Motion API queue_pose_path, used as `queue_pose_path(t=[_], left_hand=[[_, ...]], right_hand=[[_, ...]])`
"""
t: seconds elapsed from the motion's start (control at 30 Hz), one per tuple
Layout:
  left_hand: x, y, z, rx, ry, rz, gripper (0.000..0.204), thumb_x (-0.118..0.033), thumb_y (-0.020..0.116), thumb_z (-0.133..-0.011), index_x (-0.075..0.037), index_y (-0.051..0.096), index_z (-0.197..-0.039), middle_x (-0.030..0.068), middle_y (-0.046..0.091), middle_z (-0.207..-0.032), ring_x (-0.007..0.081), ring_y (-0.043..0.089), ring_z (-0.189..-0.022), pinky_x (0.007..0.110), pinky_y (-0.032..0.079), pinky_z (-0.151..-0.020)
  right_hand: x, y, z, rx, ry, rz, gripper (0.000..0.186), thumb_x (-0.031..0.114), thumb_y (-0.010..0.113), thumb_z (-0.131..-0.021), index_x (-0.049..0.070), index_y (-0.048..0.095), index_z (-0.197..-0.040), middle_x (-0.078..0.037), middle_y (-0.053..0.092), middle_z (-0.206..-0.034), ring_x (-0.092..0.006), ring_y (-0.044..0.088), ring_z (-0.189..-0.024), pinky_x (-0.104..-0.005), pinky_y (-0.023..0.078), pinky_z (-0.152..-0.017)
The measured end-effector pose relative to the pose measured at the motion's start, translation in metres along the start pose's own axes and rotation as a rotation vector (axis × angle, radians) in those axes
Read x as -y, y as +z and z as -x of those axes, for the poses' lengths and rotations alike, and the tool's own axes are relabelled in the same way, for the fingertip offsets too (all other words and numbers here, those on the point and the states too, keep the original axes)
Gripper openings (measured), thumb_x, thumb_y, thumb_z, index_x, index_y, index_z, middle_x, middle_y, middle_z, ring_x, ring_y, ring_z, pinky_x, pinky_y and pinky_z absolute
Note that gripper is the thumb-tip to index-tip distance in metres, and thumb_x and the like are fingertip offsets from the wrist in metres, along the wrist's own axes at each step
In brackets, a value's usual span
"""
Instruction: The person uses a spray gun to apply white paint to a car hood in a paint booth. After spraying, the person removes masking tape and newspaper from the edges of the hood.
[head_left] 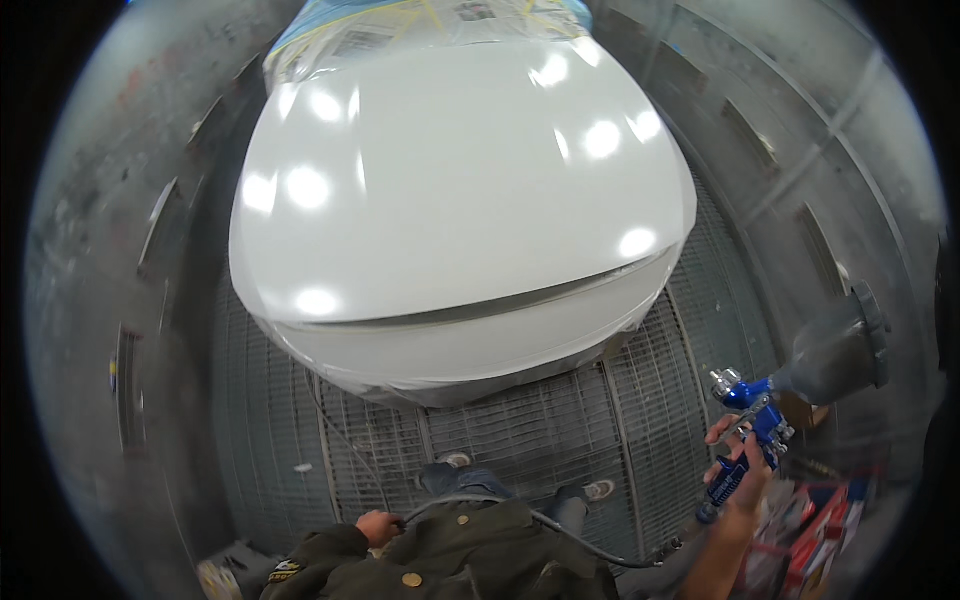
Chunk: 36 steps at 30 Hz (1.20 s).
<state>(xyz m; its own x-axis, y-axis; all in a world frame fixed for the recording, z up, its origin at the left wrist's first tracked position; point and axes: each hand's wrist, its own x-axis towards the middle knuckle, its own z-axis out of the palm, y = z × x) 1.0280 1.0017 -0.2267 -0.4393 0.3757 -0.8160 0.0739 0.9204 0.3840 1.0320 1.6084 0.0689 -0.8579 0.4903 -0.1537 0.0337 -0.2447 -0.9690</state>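
My right hand (750,478) is closed around the grip of a blue spray gun (768,425), held out at the right with its silver nozzle toward the left. A grey, dull cup (830,350) is fixed to the gun's top. From below the grip an air hose (590,548) loops across my waist to my left hand (379,527), which is closed on it. Ahead of me is a car hood (460,190), glossy white with bright light reflections. The gun is apart from the hood, off its front right corner.
Masking paper and film (400,28) cover the car beyond the hood. A metal grate floor (520,430) lies under my feet. Grey booth walls (120,200) with slots stand on both sides. Red and white items (815,520) lie at the lower right. The hose trails along the floor at left.
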Motion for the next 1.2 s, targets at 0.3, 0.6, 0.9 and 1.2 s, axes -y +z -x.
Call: queue_pose_path(t=[0.3, 0.6, 0.9, 1.2], left_hand=[[-0.238, 0.211, -0.099, 0.402, -0.058, 0.048, 0.035, -0.037, 0.060, -0.095, -0.011, 0.075, -0.114, 0.0147, 0.073, -0.109, 0.0371, 0.069, -0.097, 0.049, 0.053, -0.085], [-0.472, 0.247, -0.138, 0.518, 0.023, 0.260, 0.035, -0.036, 0.061, -0.096, -0.009, 0.074, -0.114, 0.0149, 0.073, -0.109, 0.0376, 0.068, -0.097, 0.048, 0.053, -0.084], [-0.688, 0.141, -0.239, 0.008, -0.228, 0.636, 0.032, -0.032, 0.062, -0.099, -0.004, 0.072, -0.112, 0.0187, 0.072, -0.105, 0.0372, 0.067, -0.095, 0.049, 0.051, -0.081], [-0.969, 0.126, -0.377, -0.889, -0.532, 0.826, 0.030, -0.033, 0.062, -0.099, -0.003, 0.063, -0.101, 0.0196, 0.068, -0.082, 0.0427, 0.063, -0.073, 0.051, 0.047, -0.063]], right_hand=[[0.095, -0.196, -0.155, 0.187, 0.024, 0.179, 0.046, 0.035, 0.059, -0.099, -0.006, 0.057, -0.122, -0.017, 0.064, -0.105, -0.0259, 0.068, -0.094, -0.0312, 0.060, -0.044], [0.154, -0.293, -0.324, 0.369, -0.010, 0.199, 0.047, 0.034, 0.065, -0.094, -0.002, 0.058, -0.124, -0.020, 0.065, -0.109, -0.0290, 0.068, -0.094, -0.0320, 0.058, -0.044], [0.221, -0.340, -0.533, 0.541, -0.040, 0.446, 0.047, 0.042, 0.055, -0.101, -0.003, 0.063, -0.111, -0.014, 0.066, -0.099, -0.0178, 0.067, -0.085, -0.0239, 0.054, -0.041], [0.274, -0.295, -0.767, 0.904, -0.209, 0.534, 0.041, 0.037, 0.058, -0.101, -0.001, 0.063, -0.116, -0.014, 0.071, -0.099, -0.0173, 0.069, -0.085, -0.0240, 0.053, -0.042]])
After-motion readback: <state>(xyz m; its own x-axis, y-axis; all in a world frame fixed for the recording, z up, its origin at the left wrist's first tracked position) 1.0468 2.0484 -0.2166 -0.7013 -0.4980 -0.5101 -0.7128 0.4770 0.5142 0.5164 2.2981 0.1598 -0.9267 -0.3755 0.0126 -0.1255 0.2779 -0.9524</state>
